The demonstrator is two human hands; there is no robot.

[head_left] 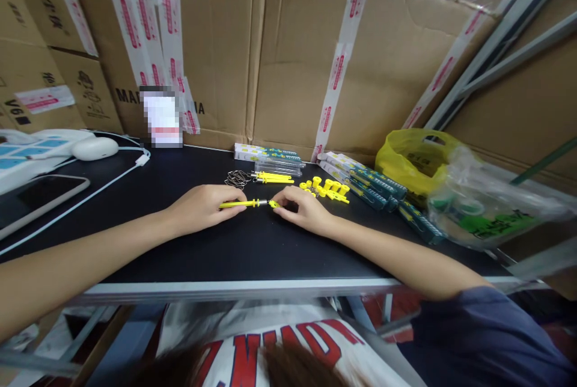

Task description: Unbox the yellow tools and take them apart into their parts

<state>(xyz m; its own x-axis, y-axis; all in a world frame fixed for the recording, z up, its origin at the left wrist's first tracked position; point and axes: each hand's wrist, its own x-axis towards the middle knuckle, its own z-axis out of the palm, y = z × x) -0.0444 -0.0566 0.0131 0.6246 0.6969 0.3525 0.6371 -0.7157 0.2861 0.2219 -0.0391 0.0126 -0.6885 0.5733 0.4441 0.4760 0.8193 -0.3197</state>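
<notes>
Over the table [270, 255], the left hand [202, 210] holds a yellow rod [243, 203].

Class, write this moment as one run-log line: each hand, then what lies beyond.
left hand: holds yellow stick | right hand: pinches yellow piece by stick's metal end | beyond: wires, boxes, yellow parts

Small workshop corner, by the look of it from where I stand. Wall: tall brown cardboard [297, 86] with strips of printed tape [339, 68]. Right side: metal rails [491, 47]. Furniture: one black table [279, 249], pale-edged. Upon it: loose yellow plastic parts [336, 186], bent wire pieces [237, 179], several clear tubes [278, 169], slim printed boxes [360, 178] in a stack.
</notes>
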